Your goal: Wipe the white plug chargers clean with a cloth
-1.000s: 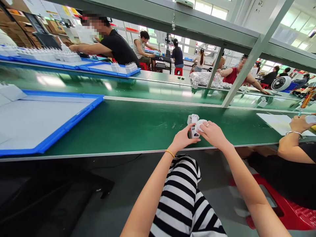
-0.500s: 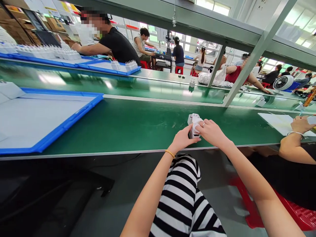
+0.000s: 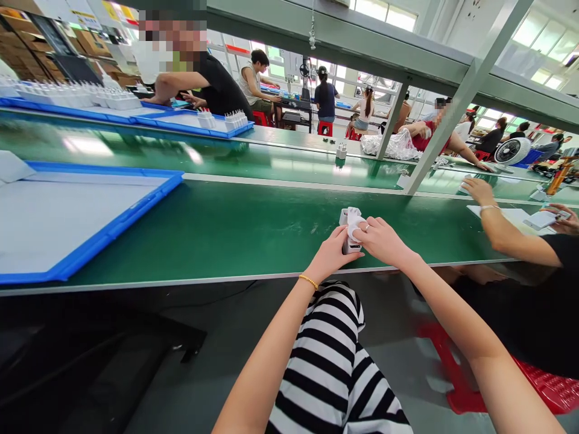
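Note:
Both my hands are together over the green bench. My left hand (image 3: 332, 253) grips a small white boxy device (image 3: 350, 245) from its left side and underneath. My right hand (image 3: 382, 241) presses a soft white piece (image 3: 355, 226) against the device's upper part, with its fingers curled over that piece. The hands hide most of the device, and I cannot tell exactly what it is. A gold bracelet circles my left wrist, and a ring sits on my right hand. My striped top (image 3: 330, 361) lies below my arms.
A blue-rimmed tray (image 3: 122, 217) with a pale sheet lies to my left on the green bench (image 3: 244, 226). A co-worker's arms (image 3: 511, 235) reach over a white sheet at right. Beyond a metal-framed shelf, several people sit at further benches.
The white piece now sits further down and left on the device, with both hands closer around it. The co-worker's hand has moved from the right edge further out across the bench.

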Motion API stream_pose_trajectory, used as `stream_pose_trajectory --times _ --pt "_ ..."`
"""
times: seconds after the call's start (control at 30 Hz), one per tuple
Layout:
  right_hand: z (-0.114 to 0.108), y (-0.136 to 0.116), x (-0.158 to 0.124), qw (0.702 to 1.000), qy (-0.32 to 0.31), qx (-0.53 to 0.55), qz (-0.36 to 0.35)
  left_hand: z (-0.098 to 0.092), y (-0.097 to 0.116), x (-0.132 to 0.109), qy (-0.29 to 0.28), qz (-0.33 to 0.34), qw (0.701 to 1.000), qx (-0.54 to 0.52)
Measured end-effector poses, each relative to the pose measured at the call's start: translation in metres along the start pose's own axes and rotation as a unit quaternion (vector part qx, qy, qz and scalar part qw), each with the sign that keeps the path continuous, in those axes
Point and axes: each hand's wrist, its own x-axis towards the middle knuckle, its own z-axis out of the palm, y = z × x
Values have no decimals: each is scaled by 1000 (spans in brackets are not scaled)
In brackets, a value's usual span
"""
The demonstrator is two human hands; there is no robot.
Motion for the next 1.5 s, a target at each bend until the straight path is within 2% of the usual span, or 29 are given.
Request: stream_pose_trajectory --times 0.23,0.63,0.77,0.9,1.1,1.3,1.4,1.5 --pt "3 2 -1 999 -17 33 9 -1 -1 2 -5 -5 1000 -5" --pt "-3 1 2 997 -54 52 14 0 -4 2 -5 -32 998 -47" --pt "-3 2 3 996 -61 67 17 0 -4 3 -22 -28 998 -59" --pt "-4 3 4 994 -64 86 17 0 -2 2 -11 -12 999 -31" --pt "-11 -5 3 998 -50 29 24 1 2 -2 -18 -27 999 2" --pt "-5 -13 -1 997 -35 1 66 2 -1 -1 -11 -3 1000 -5" --pt "-3 -9 0 996 -46 24 78 3 -4 0 -4 -6 999 -36" --pt "-3 -2 2 988 -78 95 91 4 -7 1 -5 -28 997 -68"
